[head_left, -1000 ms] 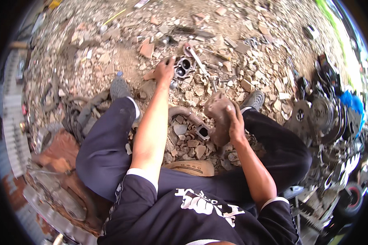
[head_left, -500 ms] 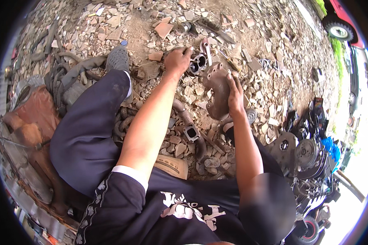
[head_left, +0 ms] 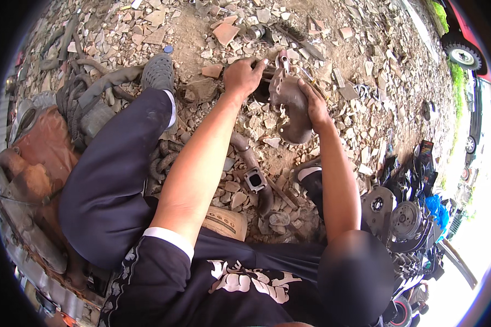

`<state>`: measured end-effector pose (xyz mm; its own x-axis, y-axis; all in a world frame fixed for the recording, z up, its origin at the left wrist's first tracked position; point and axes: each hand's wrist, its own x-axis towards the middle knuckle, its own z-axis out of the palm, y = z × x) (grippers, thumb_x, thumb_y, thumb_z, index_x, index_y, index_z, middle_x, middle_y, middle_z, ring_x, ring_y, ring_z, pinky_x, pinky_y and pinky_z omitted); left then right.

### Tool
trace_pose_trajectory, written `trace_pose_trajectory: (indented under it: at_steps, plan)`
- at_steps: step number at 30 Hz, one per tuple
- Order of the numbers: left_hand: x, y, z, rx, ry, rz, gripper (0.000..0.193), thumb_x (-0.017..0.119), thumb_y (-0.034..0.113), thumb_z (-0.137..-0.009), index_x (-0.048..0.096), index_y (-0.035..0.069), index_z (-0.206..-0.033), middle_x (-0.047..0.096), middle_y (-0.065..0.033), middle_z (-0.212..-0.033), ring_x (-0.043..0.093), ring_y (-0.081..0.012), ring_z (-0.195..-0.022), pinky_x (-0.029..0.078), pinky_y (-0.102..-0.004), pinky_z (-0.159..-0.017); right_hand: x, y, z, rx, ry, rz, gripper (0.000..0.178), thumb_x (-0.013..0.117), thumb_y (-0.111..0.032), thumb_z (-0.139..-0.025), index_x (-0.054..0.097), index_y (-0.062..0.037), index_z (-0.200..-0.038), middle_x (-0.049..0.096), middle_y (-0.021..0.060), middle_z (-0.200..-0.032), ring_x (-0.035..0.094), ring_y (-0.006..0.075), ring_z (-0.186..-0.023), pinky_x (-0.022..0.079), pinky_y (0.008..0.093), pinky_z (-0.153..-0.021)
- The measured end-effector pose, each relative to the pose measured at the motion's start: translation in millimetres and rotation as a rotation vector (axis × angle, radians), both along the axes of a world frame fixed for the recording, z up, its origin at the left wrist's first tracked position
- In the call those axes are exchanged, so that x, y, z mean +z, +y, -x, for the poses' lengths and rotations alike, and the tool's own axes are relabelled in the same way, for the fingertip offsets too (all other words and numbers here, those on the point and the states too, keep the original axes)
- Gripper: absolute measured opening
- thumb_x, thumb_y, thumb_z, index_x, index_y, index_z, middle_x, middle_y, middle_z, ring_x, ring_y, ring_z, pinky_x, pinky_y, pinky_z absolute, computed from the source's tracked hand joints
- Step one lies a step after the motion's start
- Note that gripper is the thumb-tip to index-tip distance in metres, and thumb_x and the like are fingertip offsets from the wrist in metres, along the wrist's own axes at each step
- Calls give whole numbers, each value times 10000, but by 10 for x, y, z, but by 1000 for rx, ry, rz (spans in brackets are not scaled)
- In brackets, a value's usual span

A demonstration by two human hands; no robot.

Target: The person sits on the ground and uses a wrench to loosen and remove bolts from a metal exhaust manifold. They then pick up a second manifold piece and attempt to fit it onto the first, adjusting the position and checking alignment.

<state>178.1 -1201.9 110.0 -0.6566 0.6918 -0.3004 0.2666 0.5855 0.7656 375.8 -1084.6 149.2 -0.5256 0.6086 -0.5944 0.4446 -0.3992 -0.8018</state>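
Note:
My right hand is closed on a brown, rusty exhaust manifold, with the fingers along its right side. To the left, my left hand is curled closed at a metal housing with a round, dark opening. Most of that housing is hidden behind the hand and the manifold, whose upper end is up against or just over it. A reddish-brown metal arm sticks up beyond the manifold's top. Nearer to me, a rusty pipe with a square flange lies on the rubble between my legs.
Broken tile and stone cover the ground. Old hoses lie at the left beside rusty metal parts. At the right stand engine parts with a pulley. A red vehicle's wheel shows at far right.
My right hand has brought the manifold up and turned it, so its upper end now covers part of the housing's opening. My left hand has stayed nearly in place at the housing.

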Motion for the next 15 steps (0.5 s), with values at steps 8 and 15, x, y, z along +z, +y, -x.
trace_pose_trajectory:
  at_steps: [8, 15]
  plan:
    - [-60, 34, 21, -20, 19, 19, 611, 531, 590, -952, 701, 44, -1168, 721, -229, -1011, 694, -389, -964, 531, -455, -857, 47, 3, 36, -82, 20, 98, 498, 642, -435, -961, 647, -33, -1256, 680, 121, -1137, 660, 185, -981, 531, 299, -868]
    - [-2, 15, 4, -45, 60, 24, 624, 529, 582, -954, 689, 29, -1194, 713, -232, -1074, 689, -382, -1015, 529, -440, -902, 340, -234, 198, -251, -55, 162, 500, 510, -452, -1028, 644, -43, -1282, 702, 114, -1149, 682, 197, -970, 571, 322, -828]
